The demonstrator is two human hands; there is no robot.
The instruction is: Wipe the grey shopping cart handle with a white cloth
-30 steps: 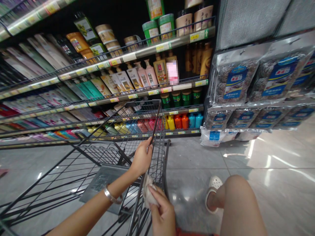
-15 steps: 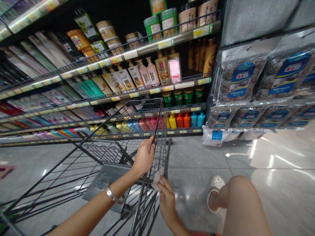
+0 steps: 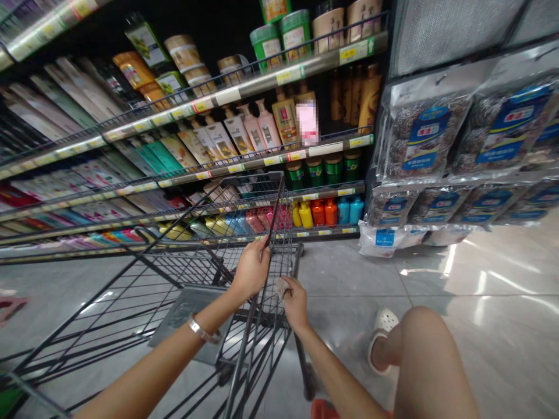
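Brace the shopping cart [image 3: 253,179] with the left hand [image 3: 251,270] clamped on its wire edge and press the crumpled cloth [image 3: 282,287], pinched in the grip of the right hand [image 3: 297,304] just beside, firmly along each wire.

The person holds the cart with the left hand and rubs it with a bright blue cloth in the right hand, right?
Not quite: the head view shows the cloth is pale off-white, not bright blue. The rest holds: the left hand grips the shopping cart, and the right hand presses the cloth to its wire side.
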